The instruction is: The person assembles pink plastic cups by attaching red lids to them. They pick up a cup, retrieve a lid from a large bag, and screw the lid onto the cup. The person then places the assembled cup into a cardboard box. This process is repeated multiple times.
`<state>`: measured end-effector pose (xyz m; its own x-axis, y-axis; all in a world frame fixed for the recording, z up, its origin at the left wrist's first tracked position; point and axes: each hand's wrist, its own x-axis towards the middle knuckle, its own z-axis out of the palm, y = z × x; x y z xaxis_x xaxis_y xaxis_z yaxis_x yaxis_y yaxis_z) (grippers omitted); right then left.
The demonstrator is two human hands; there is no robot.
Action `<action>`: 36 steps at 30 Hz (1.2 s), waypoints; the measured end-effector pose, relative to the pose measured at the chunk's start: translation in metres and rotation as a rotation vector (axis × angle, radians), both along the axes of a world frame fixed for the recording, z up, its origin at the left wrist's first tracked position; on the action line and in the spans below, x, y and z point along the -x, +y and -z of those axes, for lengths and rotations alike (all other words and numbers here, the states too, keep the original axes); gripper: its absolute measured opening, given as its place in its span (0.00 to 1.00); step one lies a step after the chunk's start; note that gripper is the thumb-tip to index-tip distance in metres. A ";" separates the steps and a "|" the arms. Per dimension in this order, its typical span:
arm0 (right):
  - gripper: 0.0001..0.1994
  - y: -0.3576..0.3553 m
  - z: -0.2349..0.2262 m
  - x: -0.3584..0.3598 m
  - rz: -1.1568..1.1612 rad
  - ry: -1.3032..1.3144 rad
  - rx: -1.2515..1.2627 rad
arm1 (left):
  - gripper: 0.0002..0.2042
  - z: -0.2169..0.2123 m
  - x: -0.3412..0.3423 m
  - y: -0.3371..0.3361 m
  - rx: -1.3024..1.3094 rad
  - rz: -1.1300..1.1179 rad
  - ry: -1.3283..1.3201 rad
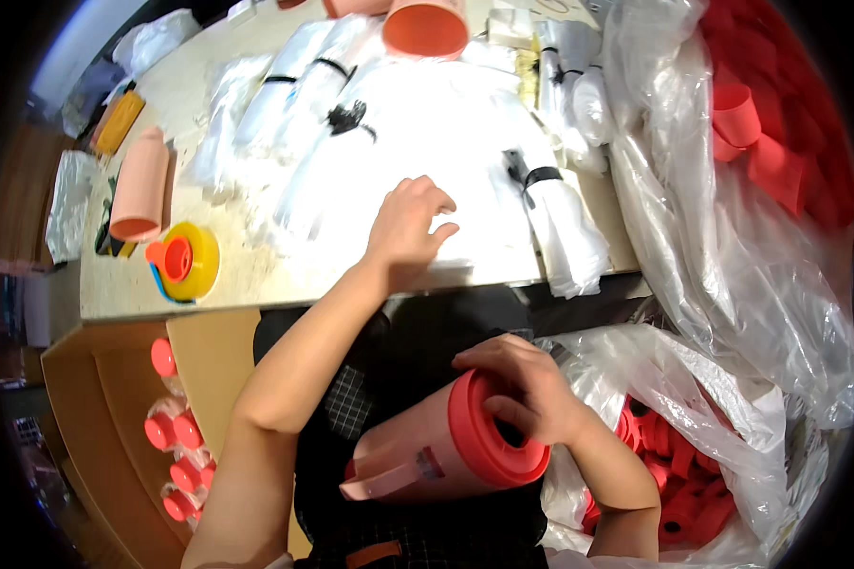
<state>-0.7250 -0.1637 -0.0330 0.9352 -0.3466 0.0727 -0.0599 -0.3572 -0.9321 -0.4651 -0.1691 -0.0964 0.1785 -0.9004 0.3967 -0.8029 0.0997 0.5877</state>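
My right hand (529, 387) grips the red top of a large pink jug (403, 444) that lies tilted across my lap. The thumb and fingers reach over a dark round opening in the red lid (517, 455). The jug's handle and a small label show on its side. My left hand (410, 226) is over the bright white plastic bags (427, 123) on the table, fingers and thumb apart, holding nothing. Whether it touches them I cannot tell. A banded roll of clear bags (562, 223) lies to its right.
A pink cup (140, 190) and a yellow tape roll (202, 261) stand on the table's left. An open carton (114, 427) holds several red-capped bottles. A plastic-lined container at right holds red parts (678, 474). More red pieces (778, 171) lie upper right behind plastic sheeting (674, 180).
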 end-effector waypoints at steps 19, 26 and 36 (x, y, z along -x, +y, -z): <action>0.06 -0.008 0.036 -0.022 0.647 -0.391 -0.867 | 0.07 -0.039 0.089 0.063 -0.246 -0.100 1.208; 0.06 -0.003 0.041 -0.006 0.803 -0.245 -0.405 | 0.08 -0.038 0.093 0.074 -0.158 -0.012 1.503; 0.06 -0.012 0.054 0.020 0.885 -0.468 -0.369 | 0.13 -0.046 0.069 0.096 -0.024 0.209 1.720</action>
